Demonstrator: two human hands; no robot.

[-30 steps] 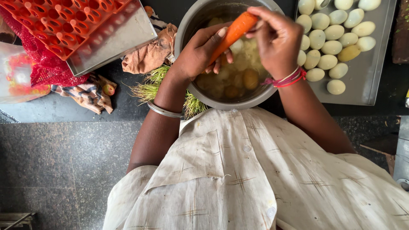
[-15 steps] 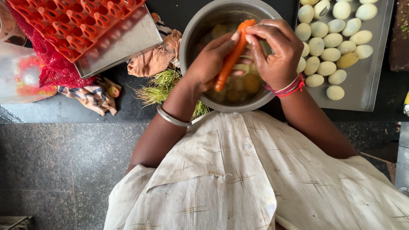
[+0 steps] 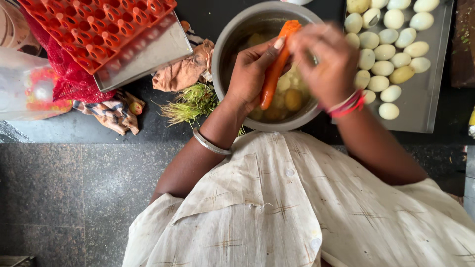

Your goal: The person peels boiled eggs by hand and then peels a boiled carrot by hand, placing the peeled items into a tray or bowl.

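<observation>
My left hand (image 3: 250,74) grips an orange carrot (image 3: 273,74) from the left and holds it upright over a round steel pot (image 3: 223,47). My right hand (image 3: 326,62) is blurred with motion. Its fingers are curled on the carrot's upper part, and a thin grey sliver shows beside them. Yellowish round pieces (image 3: 293,99) lie in liquid inside the pot, partly hidden by both hands. A metal bangle circles my left wrist and red bands circle my right wrist.
A steel tray (image 3: 430,116) at the right holds several peeled eggs (image 3: 391,49). At the upper left an orange egg crate (image 3: 99,24) rests on a steel box (image 3: 148,57). A red mesh bag (image 3: 69,81), a brown cloth (image 3: 183,74) and green stalks (image 3: 190,104) lie on the dark counter.
The carrot has turned from a slant to nearly upright over the pot. My right hand has shifted along its top and is now blurred. The view has moved slightly.
</observation>
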